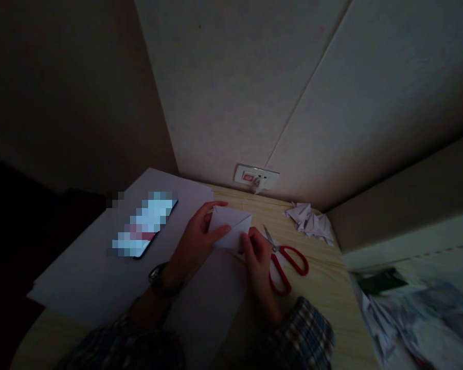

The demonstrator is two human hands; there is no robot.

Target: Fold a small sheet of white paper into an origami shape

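Between my two hands is a small folded piece of white paper (pixel 231 218), with a crease line running diagonally across its face. My left hand (pixel 202 231) grips its left side, thumb lying over the front and fingers behind. At the lower right corner, my right hand (pixel 257 249) pinches the paper between thumb and fingers. Just right of that hand lie red-handled scissors (pixel 281 277), blades slightly apart and pointing to the wall, partly on a white paper scrap. A dark watch (pixel 160 277) is on my left wrist.
Large white sheets (pixel 100 288) cover the table's left side, with a lit phone (pixel 146 226) on them. Folded paper pieces (pixel 310 221) sit at the back right of the wooden table (pixel 332 288). A wall socket (pixel 256 176) holds a plug. More papers (pixel 386 324) lie right, below.
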